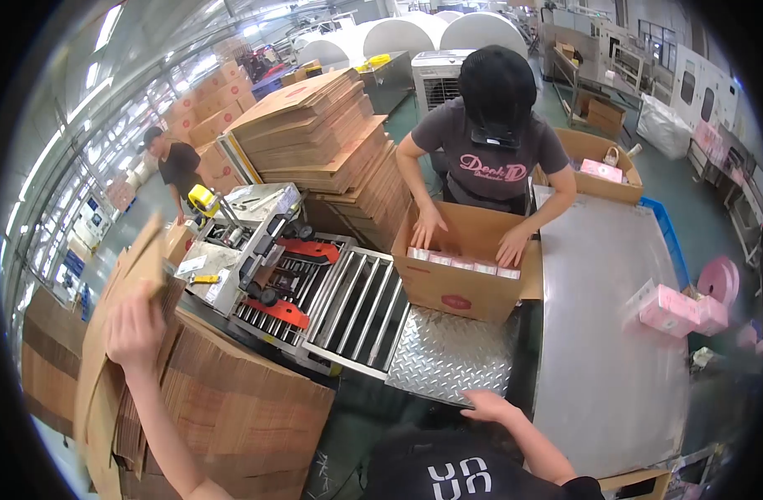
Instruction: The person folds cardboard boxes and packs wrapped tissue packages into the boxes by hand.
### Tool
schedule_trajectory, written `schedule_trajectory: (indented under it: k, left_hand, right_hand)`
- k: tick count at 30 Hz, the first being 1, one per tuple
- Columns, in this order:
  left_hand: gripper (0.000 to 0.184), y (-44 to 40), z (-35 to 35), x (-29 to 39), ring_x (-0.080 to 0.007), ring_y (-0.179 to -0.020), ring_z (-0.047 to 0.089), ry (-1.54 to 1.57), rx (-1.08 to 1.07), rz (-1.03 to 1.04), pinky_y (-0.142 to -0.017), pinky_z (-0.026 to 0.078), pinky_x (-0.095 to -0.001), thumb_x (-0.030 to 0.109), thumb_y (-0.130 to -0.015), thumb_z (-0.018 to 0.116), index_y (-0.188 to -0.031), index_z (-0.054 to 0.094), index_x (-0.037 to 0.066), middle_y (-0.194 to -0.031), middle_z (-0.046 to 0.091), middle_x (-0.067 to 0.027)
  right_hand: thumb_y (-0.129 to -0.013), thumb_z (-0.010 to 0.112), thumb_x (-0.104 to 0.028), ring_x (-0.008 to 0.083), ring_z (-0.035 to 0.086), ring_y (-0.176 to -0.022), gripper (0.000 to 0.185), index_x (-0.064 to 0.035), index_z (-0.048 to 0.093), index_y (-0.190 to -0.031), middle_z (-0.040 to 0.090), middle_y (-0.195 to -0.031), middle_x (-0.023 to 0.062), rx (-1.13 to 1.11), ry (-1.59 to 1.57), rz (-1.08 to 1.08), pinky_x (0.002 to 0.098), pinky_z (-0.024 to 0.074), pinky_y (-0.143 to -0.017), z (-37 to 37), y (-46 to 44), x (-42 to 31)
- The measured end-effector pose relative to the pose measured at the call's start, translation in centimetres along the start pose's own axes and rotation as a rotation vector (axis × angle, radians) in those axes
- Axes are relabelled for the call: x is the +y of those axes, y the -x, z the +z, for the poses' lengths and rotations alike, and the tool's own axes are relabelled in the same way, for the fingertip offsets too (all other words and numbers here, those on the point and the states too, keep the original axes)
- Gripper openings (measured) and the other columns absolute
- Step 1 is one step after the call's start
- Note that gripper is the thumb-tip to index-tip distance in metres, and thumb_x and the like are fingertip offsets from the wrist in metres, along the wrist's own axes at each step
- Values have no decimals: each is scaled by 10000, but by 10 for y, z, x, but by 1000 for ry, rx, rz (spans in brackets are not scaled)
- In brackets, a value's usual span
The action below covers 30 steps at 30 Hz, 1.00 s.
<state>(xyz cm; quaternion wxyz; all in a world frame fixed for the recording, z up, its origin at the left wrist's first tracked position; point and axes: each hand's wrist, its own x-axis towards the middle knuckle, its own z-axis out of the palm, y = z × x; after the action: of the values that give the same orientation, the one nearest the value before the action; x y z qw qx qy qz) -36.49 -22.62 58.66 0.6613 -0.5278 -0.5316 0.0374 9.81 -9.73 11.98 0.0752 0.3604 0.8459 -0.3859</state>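
At the left, my left hand (136,329) is closed around the upper edge of a flattened cardboard box (98,367), which stands tilted and slightly blurred. Beside it is a stack of folded cardboard boxes (231,408). My right hand (488,406) hovers near the front edge of a diamond-plate metal surface (452,354), fingers stretched out and nothing in them. Farther back on that plate sits an open carton (456,287) with a row of pink-and-white packs (465,263) inside. A co-worker across from me has both hands in the carton.
A taping machine (273,275) and roller conveyor (356,304) lie left of the plate. Behind them rises a tall cardboard stack (315,133). On the right are a steel table (610,333), pink packs (669,311) and another carton (623,187). Another person (180,171) stands far left.
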Motion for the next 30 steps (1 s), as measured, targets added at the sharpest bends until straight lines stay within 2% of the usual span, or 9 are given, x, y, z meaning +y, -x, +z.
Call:
schedule_trajectory:
  k: [5,9,13,16,19,20,22,24,30]
  left_hand:
    - [539,-61,-94,100,-101,-440,429,547,572,118,-501,291,-229,601,-868,576,-597,462,149,-512,455,57]
    - [645,-67,-78,122,-160,-464,411,1146,161,119,-457,298,-271,661,-828,605,-574,353,124,-542,343,23]
    - [349,-12,98,214,-231,-470,415,1411,524,-746,-470,297,-347,188,-871,493,-558,397,68,-528,392,-52]
    - [438,68,185,271,-151,-472,365,1381,318,-1178,-481,301,-310,266,-983,374,-595,362,63,-527,376,-31]
    - [58,134,215,312,-124,-574,475,1530,-24,-1544,-566,427,-310,106,-982,485,-958,514,62,-658,460,-6]
    - [103,133,196,311,-163,-626,541,1258,-395,-1416,-719,495,-392,111,-946,552,-1041,572,78,-680,510,-25]
    - [167,151,189,323,-229,-703,597,837,-350,-544,-944,443,-498,202,-941,565,-1004,661,80,-692,591,-59]
    - [294,159,188,324,-293,-762,622,1189,-543,-194,-1069,329,-553,314,-944,552,-865,721,87,-721,660,-95]
    - [472,123,206,297,-291,-1142,570,1444,-1134,27,-1102,280,-465,496,-943,496,-1249,652,172,-1135,679,-115]
  right_hand:
    - [-857,688,-308,383,507,-1242,620,-39,470,-1371,548,-1327,216,217,-242,-352,444,403,-1061,-56,-11,-102]
    - [-759,788,-282,393,444,-1274,752,-23,427,-1366,487,-1353,204,696,-281,-428,452,367,-1079,-72,-12,-141]
    - [-696,784,-118,355,593,-1002,511,-59,573,-1158,628,-1048,153,887,-7,-192,428,466,-914,-96,15,-87]
    - [-697,772,-105,284,603,-935,298,-84,629,-958,639,-920,76,1030,168,-18,447,453,-918,-115,36,-50]
    - [-739,797,-279,293,548,-1163,344,-89,631,-973,614,-1031,95,1108,241,218,584,242,-1125,-119,32,-28]
    - [-739,797,-279,293,548,-1163,344,-89,631,-973,614,-1031,95,1115,236,243,584,242,-1125,-117,28,-22]
    - [-761,782,-374,330,454,-1287,401,-83,628,-989,574,-1163,113,1147,224,353,655,131,-1135,-118,21,-16]
    - [-769,759,-447,351,344,-1378,511,-78,608,-1089,503,-1312,126,1059,199,407,694,74,-1124,-120,11,-8]
    - [-779,727,-540,372,84,-1483,940,3,352,-1448,167,-1573,232,1244,139,613,638,50,-1155,-120,-33,2]
